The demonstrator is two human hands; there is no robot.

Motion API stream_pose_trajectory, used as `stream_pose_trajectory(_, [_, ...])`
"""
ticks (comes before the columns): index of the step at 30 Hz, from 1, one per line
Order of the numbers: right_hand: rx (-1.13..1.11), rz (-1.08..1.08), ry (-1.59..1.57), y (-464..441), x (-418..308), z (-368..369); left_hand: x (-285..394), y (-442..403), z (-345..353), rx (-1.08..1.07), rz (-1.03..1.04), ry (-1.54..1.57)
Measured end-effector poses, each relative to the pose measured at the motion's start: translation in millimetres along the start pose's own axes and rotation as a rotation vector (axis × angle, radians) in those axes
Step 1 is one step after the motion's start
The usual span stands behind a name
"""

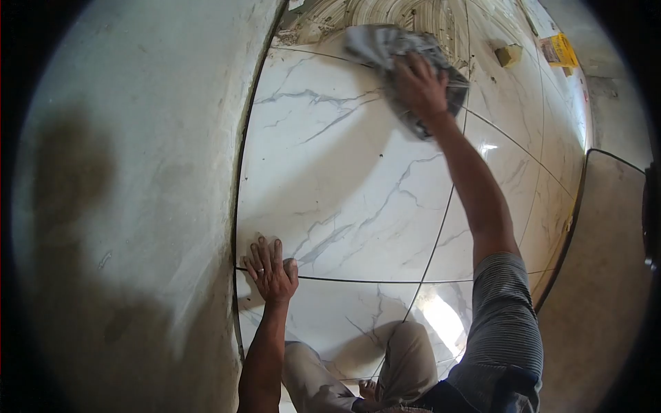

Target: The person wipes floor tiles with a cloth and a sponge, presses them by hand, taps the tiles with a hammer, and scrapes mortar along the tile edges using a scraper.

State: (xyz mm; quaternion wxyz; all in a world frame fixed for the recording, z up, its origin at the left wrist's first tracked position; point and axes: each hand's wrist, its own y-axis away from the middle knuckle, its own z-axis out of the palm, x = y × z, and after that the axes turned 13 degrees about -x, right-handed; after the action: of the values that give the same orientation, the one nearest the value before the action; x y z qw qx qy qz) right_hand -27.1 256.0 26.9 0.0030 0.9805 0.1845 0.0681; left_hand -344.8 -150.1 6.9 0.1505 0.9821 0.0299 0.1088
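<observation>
Under my right hand (421,86) is a crumpled grey cloth (375,47), pressed on the floor at the upper middle, where the white tile meets a smeared area. The fingers lie over the cloth, spread a little. My left hand (272,272) rests flat on the grey-veined white tile (344,186), close to the wall and beside a dark joint line. Its fingers are apart, with nothing held, and a ring shows on one finger. A few small dark specks lie on the tile.
A grey plastered wall (151,172) rises along the left. Beige smears with curved ridges (372,12) cover the floor at the top. Toward the upper right lie a yellowish block (509,55) and a yellow packet (563,51). My bent knees are at the bottom.
</observation>
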Motion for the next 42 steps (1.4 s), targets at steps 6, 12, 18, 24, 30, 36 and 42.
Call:
stream_pose_trajectory(6, [-0.132,0.454,0.292,19.3,99.7,-4.2,4.1,-3.9,1.2,0.032,0.028,-0.011])
stream_pose_trajectory(12, [-0.130,0.062,-0.179,133.4,-29.0,12.0,2.1,-0.8,5.4,0.050,-0.002,-0.013])
stream_pose_trajectory(18, [-0.111,0.242,-0.310,162.7,-60.5,31.4,2.0,0.9,7.1,0.056,0.010,-0.046])
stream_pose_trajectory(24, [-0.048,0.245,-0.308,168.5,-58.8,30.6,5.4,0.9,6.8,0.065,0.013,-0.046])
stream_pose_trajectory(30, [-0.011,0.231,-0.181,161.0,-59.3,44.6,2.0,0.5,8.2,0.100,0.024,-0.006])
stream_pose_trajectory(36, [0.086,0.226,-0.145,177.1,-69.7,39.6,0.9,0.9,13.7,0.119,0.026,-0.018])
stream_pose_trajectory(42, [-0.070,0.125,-0.259,241.2,-91.6,39.7,-0.2,1.4,14.8,0.179,0.075,0.017])
